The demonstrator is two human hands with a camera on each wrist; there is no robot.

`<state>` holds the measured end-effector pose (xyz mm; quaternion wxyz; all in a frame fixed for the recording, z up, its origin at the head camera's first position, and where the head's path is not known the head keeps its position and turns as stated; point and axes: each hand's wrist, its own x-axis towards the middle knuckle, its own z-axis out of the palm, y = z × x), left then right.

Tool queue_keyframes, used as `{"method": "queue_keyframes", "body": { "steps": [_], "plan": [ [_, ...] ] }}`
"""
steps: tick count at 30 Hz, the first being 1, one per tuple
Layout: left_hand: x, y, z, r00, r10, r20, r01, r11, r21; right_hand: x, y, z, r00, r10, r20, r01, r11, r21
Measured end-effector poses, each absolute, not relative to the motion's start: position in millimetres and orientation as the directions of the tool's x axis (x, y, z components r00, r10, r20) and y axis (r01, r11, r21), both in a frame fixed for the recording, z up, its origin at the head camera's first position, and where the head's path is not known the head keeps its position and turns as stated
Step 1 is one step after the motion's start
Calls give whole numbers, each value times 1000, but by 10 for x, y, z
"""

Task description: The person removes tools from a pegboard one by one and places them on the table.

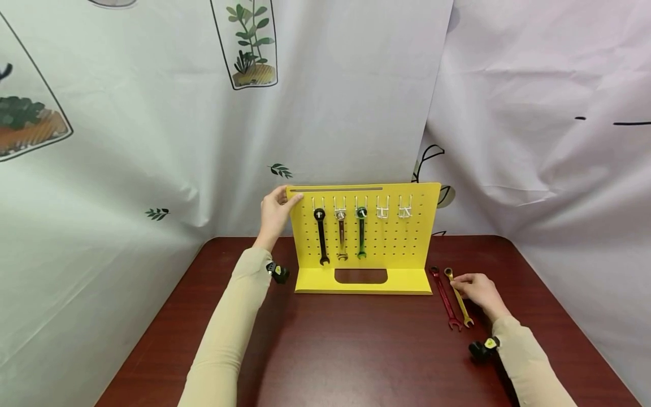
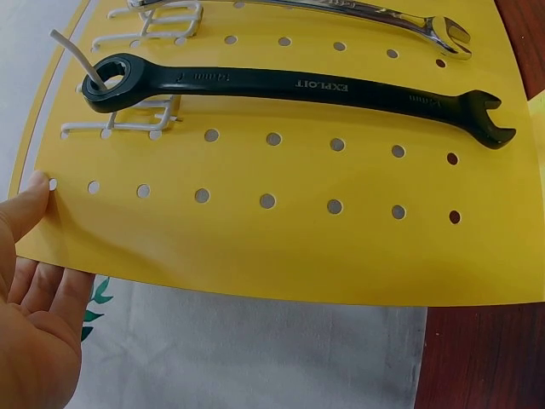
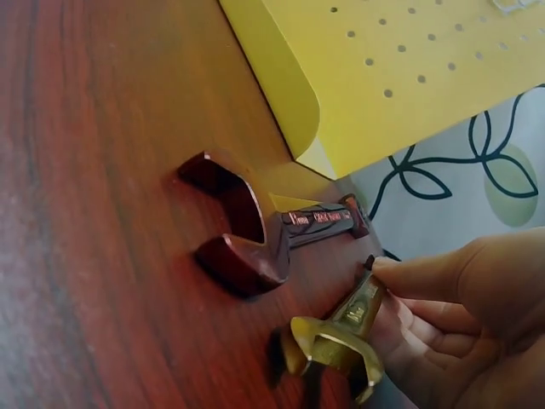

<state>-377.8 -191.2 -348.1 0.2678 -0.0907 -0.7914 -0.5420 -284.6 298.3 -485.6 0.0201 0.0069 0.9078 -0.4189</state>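
Observation:
My left hand grips the upper left corner of a yellow pegboard, thumb on the front and fingers behind. On the board's hooks hang a black combination wrench, a silver wrench and a green wrench, ring ends up. Two white hooks on the right bear nothing. To the right of the board, my right hand pinches a gold wrench by its shank between thumb and fingers. Beside it a red wrench lies on the table, its open end toward me.
The dark red-brown table carries the board near its back edge. A pale printed cloth hangs behind and at the sides. The board's base has a wide cut-out slot.

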Motion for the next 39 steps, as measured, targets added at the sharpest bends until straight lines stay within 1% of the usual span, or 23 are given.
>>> {"method": "queue_keyframes", "body": {
  "steps": [14, 32, 39],
  "plan": [
    [-3790, -1932, -3481, -837, -149, 526, 435, 400, 806, -2856, 2956, -4822, -999, 15, -37, 37, 680, -732],
    [-3778, -1909, -3481, -825, -140, 548, 456, 409, 790, -2858, 2945, -4830, -998, 40, -54, 67, 668, -741],
    [-3776, -1911, -3478, -833, -144, 534, 445, 400, 802, -2860, 2962, -4828, -998, 36, -60, 69, 662, -747]
  ]
}}
